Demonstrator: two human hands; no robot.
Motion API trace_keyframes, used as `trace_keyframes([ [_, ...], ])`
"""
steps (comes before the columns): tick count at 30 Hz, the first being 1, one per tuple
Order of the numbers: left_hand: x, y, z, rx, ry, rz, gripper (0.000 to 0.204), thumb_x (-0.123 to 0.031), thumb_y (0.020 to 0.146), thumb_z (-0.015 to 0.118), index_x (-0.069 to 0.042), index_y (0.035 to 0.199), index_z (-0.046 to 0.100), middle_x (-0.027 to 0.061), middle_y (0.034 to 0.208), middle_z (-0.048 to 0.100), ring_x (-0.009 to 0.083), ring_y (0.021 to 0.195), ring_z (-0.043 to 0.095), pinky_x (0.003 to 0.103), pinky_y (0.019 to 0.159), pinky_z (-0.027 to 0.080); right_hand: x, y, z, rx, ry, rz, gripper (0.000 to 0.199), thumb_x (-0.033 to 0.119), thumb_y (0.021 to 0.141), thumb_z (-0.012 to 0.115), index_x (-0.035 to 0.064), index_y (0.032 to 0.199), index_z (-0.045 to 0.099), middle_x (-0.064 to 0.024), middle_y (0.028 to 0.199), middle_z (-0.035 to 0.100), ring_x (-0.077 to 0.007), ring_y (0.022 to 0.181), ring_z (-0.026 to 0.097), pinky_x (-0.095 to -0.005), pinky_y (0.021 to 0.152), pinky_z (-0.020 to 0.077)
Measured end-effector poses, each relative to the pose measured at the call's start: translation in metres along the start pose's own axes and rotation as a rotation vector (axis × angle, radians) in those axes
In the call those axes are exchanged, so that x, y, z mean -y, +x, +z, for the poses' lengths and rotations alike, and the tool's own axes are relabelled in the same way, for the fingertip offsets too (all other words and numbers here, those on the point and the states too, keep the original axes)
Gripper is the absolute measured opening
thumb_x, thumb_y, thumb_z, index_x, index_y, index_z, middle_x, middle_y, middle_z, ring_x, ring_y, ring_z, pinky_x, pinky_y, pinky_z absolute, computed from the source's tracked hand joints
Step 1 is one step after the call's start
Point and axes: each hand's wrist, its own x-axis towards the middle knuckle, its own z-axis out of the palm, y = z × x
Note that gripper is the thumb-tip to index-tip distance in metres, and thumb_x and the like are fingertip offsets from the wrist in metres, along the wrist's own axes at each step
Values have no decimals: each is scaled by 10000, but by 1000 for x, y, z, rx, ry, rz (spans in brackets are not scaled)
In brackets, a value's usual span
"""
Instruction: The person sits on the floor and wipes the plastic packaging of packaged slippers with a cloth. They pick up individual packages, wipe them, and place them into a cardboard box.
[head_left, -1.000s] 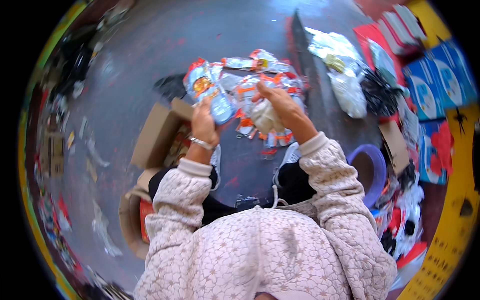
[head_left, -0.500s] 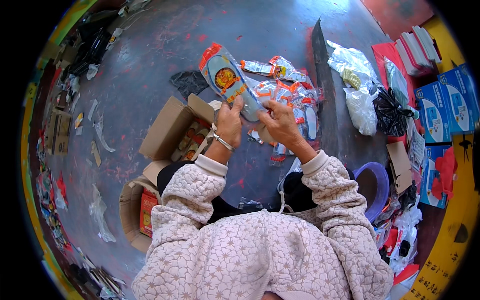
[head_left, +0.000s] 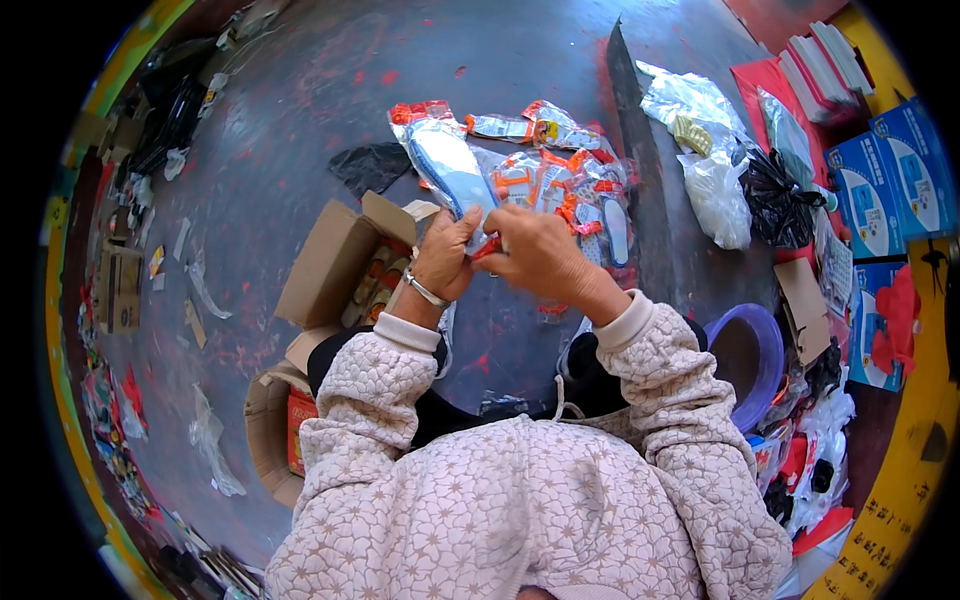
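Note:
A packaged insole [head_left: 446,157] in clear plastic, with orange ends and a blue edge, is held up in front of me, tilted to the left. My left hand [head_left: 445,258] grips its lower end with the thumb on top. Beside it, my right hand [head_left: 541,250] pinches at the same lower end, where a bit of orange wrapping shows between the hands; some of the fingers are hidden. Just beyond the hands, a pile of similar insole packets [head_left: 560,185] with orange and clear wrapping lies on the floor.
At my left knee an open cardboard box [head_left: 322,262] holds round-patterned packets; a second box [head_left: 268,425] stands nearer. On the right are a purple tub [head_left: 768,362], a black plastic bag [head_left: 780,212], clear bags [head_left: 717,200] and blue boxes [head_left: 868,215]. A dark raised strip [head_left: 640,170] crosses the floor.
The insole packet has turned from its printed orange-emblem face to a plainer pale face. Both hands have come closer together at its lower end, my right hand moving in lower.

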Motion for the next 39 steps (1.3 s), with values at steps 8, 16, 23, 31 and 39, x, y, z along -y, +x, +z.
trace_keyframes([
  [8,-1,2,1,28,-218,-154,383,-310,955,395,-59,1245,400,97,1229,504,249,1086,519,420,926,415,-23,0,-7,73,263,249,284,281,720,707,14,783,635,-151,666,607,-235,633,616,-318,567,458],
  [16,5,-3,4,169,298,-42,641,-35,756,602,-30,1315,290,120,1228,469,258,1119,500,418,942,419,-38,5,0,-51,276,406,313,306,623,674,3,701,670,-164,688,624,-282,673,622,-362,638,476],
  [23,4,3,10,97,187,-193,611,47,746,487,-27,1324,302,132,1261,457,304,1117,503,430,938,433,-25,9,-32,-612,281,400,167,179,728,612,26,793,600,-169,727,616,-284,675,631,-368,592,494],
  [31,17,-2,0,35,194,-180,575,21,799,508,-57,1336,318,104,1323,397,259,1186,439,427,912,440,-8,-11,-16,-373,-111,-37,254,163,660,672,-21,777,540,-190,709,576,-283,610,619,-354,522,486],
  [39,19,-10,29,319,158,-227,654,16,751,523,-6,1352,264,150,1324,398,334,1139,479,381,844,483,-88,4,-23,-639,-248,193,206,227,708,632,41,778,577,-156,715,592,-322,648,604,-398,589,469],
])
